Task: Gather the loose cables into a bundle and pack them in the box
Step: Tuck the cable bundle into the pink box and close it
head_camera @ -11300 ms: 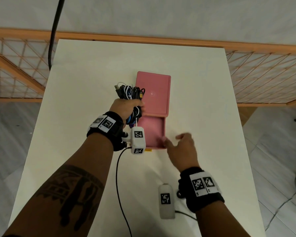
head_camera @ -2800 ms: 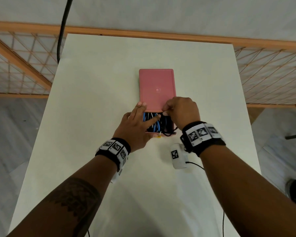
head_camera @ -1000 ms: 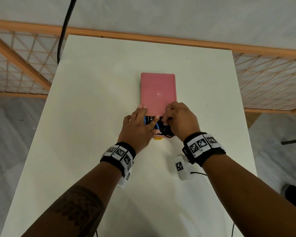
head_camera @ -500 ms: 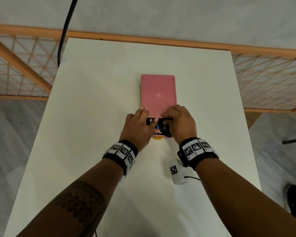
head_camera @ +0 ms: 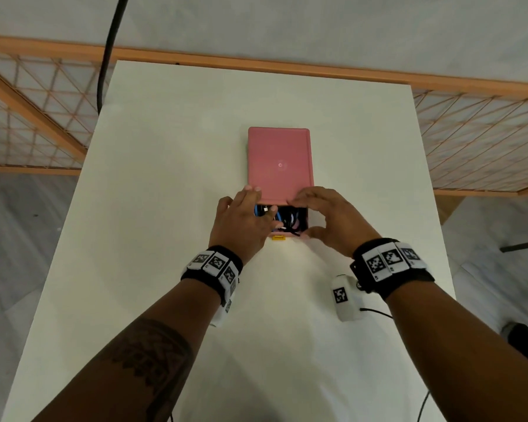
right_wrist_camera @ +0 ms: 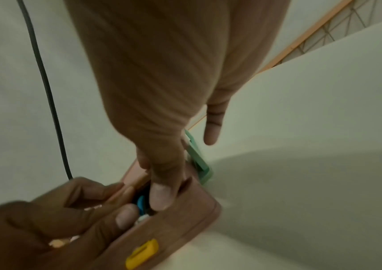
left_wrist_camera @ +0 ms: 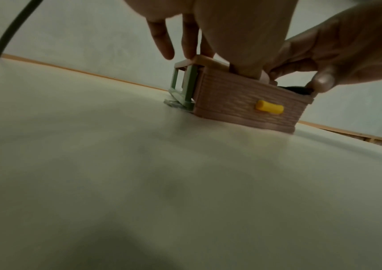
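Right grip has spread since a moment ago — fingers curled on the flat pink lid, thumb on the near wall of the pink plastic box; left grip, fingers straight, presses the black and blue cable bundle between them — closing should run along the box's long axis

White rectangular counter fills mid-frame, matte top. Behind it a pale grey wall. Orange wood rail runs along the wall's base, just past the counter's far edge. Lattice panels w/ orange frames & thin diagonal wires on both sides: L panel, R panel. Floor is grey w/ faint seams, seen L & R of the counter. Thick black cord hangs from the top of frame, in front of the wall, down to the counter's far-L edge. Light is soft & even; brighter patch on the counter near centre.
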The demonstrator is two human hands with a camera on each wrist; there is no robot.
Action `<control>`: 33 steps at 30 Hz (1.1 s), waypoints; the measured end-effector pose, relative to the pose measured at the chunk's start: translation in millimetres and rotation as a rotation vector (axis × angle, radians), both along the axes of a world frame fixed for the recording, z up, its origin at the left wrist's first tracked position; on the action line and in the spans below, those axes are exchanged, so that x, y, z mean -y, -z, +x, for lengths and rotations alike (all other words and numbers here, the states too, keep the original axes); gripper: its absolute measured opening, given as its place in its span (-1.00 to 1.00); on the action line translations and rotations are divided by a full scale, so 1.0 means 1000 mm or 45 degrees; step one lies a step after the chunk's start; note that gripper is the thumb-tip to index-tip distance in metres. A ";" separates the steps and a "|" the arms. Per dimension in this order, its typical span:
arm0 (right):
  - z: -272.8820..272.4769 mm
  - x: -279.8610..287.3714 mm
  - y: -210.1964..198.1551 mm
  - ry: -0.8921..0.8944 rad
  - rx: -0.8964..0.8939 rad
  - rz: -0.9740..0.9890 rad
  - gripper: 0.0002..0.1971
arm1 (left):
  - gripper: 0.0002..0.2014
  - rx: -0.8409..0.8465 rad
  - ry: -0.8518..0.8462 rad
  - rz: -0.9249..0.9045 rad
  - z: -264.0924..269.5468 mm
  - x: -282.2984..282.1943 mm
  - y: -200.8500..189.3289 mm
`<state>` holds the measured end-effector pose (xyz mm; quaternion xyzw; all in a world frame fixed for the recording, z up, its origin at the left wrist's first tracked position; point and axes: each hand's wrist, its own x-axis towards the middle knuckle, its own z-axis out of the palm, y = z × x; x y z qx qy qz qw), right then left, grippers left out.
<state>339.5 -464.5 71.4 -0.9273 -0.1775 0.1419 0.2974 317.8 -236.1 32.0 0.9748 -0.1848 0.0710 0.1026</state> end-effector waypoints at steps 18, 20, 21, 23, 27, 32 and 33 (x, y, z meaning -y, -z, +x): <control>-0.009 -0.048 0.011 0.362 0.261 0.011 -0.58 | -0.75 -0.015 0.142 0.010 0.013 -0.001 -0.004; -0.004 -0.050 0.010 0.377 0.256 -0.007 -0.61 | -0.80 0.021 0.127 0.016 0.014 -0.001 -0.003; -0.001 -0.051 0.010 0.381 0.251 -0.019 -0.63 | -0.78 0.039 0.083 0.000 0.015 0.001 -0.004; 0.003 -0.050 0.009 0.391 0.252 -0.044 -0.68 | -0.79 0.024 -0.044 -0.059 0.019 0.006 -0.011; 0.006 -0.051 0.009 0.371 0.291 -0.048 -0.70 | -0.82 0.029 -0.074 -0.061 0.021 0.008 -0.015; -0.002 -0.040 0.005 0.299 0.252 0.010 -0.74 | -0.80 0.018 -0.010 -0.059 0.018 0.001 -0.021; -0.003 -0.037 0.003 0.263 0.258 0.001 -0.69 | -0.84 -0.009 0.005 -0.081 0.017 -0.002 -0.021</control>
